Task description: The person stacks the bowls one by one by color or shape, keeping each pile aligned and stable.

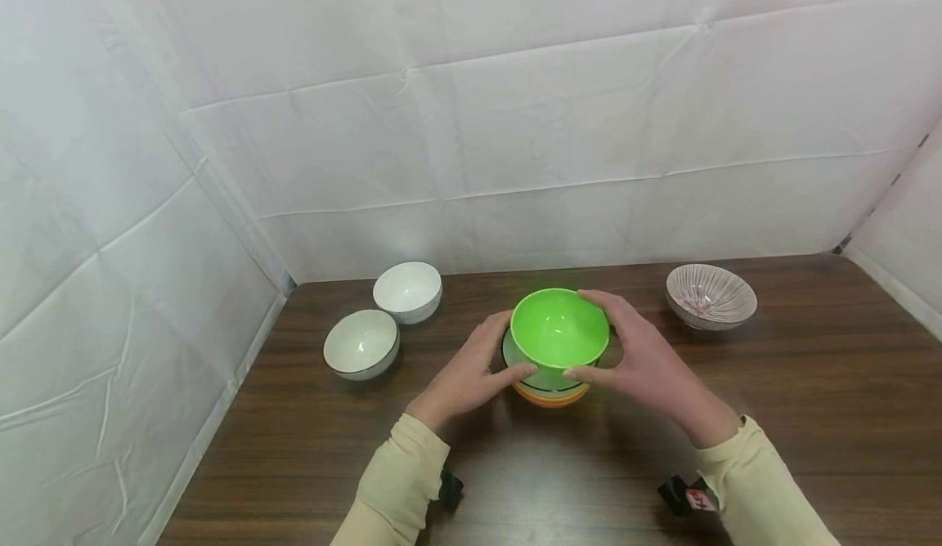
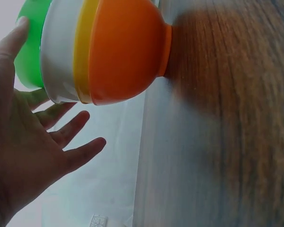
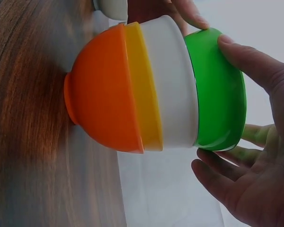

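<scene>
A green bowl (image 1: 559,327) sits at the top of a stack, nested in a white bowl (image 3: 169,85) with a dark rim. Below that come a yellow bowl (image 3: 144,87) and an orange bowl (image 3: 103,90), whose foot stands on the table. My left hand (image 1: 469,376) holds the green bowl's left side, thumb at the front; in the left wrist view its lower fingers spread beside the stack. From the other side, my right hand (image 1: 651,360) grips the same bowl, thumb in front and index finger at the far rim.
Two white bowls stand at the back left, one nearer (image 1: 361,343) and one farther (image 1: 408,291). A striped bowl (image 1: 710,296) is at the back right. The brown wooden table (image 1: 294,464) ends at white sheeting (image 1: 552,121) behind and on the left.
</scene>
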`<state>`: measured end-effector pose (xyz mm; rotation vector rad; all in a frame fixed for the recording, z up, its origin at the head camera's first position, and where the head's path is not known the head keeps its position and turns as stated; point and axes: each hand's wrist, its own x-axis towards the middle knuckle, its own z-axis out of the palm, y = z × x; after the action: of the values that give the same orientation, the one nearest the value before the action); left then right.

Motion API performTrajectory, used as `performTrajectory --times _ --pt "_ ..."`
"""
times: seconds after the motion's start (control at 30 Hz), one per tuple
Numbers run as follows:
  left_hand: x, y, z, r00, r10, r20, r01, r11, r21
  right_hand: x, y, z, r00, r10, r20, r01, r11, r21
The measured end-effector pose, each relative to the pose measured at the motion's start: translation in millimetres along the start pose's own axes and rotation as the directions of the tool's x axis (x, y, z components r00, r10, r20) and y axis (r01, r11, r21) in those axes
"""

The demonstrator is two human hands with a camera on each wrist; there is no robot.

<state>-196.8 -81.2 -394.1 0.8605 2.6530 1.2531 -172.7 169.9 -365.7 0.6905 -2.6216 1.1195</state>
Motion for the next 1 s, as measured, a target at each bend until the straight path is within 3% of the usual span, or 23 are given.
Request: performTrajectory --times 0.73,1.0 --pt "-1.1 -2.3 -4.6 0.999 -0.008 -0.038 0.009 0.999 0.033 -0.1 2.6 5.9 0.998 0.036 0.044 -0.036 0.999 -0.003" --pt "-1.6 -2.7 -7.1 0.999 -0.026 -0.041 0.029 0.996 0.084 -0.2 3.7 8.2 0.999 0.001 0.042 -0.001 1.0 -0.002"
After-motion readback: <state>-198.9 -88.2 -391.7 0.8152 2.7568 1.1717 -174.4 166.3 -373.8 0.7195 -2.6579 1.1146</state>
